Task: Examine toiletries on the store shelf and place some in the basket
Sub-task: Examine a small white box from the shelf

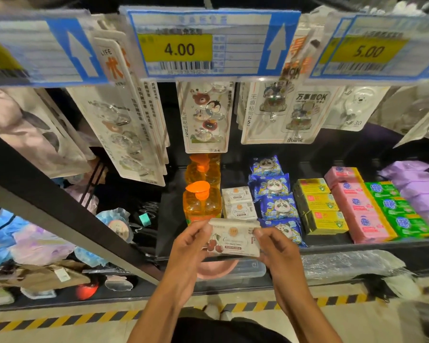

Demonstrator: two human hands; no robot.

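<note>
Pack point(233, 240) is held level before the shelf point(382, 246) edge, pinched at its ends by left hand point(187, 246) and right hand point(276, 248). A cream wrapper, red cherries and a round orange logo are shown; small print is unreadable. Tag point(178, 49) overhead is marked 4.00; second tag point(368, 52), 5.00.

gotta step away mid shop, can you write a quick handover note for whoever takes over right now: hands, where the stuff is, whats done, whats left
Left hand: pinches the left end of the white cherry-print pack.
Right hand: pinches its right end.
The pack is held level in front of the shelf edge, printed face up.
On the shelf: similar white packs, orange pump bottles, blue panda packs and boxed bars to the right.
Basket: not in view.
Done: one pack is off the shelf and under examination.
Left: decide on it, find the basket and place it there, then check other items.
</note>
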